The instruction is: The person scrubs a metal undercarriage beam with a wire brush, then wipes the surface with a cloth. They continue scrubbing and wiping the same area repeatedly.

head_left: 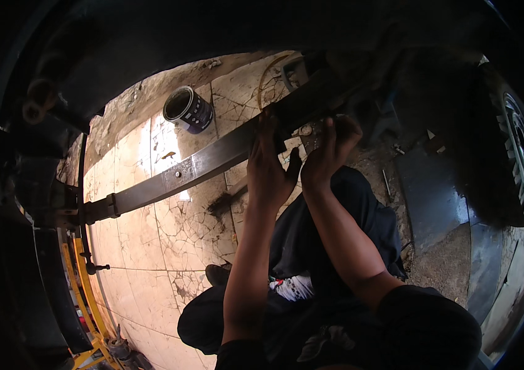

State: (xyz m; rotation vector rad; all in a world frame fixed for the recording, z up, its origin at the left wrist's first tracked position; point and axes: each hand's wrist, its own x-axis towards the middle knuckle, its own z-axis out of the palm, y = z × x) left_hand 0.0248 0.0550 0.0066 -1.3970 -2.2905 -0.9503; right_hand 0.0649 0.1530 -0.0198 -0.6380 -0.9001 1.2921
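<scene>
Knees, dark trousers [336, 246] | left hand [269, 169] clasps leaf spring [200, 166] | right hand [330, 154] curled at its clamp – grip unclear | risk: spring slips – pinched fingers | paint can [188, 110] behind

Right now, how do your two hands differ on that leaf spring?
The left hand grips the edge of the leaf spring with its thumb spread, while the right hand reaches higher, fingers curled over the darker part near the axle. The left forearm runs straight up; the right slants. Both are bare and raised.

arms: both raised, near-parallel | left hand [268, 166]: fingers curled (grip closed) | right hand [330, 151]: fingers curled
</scene>
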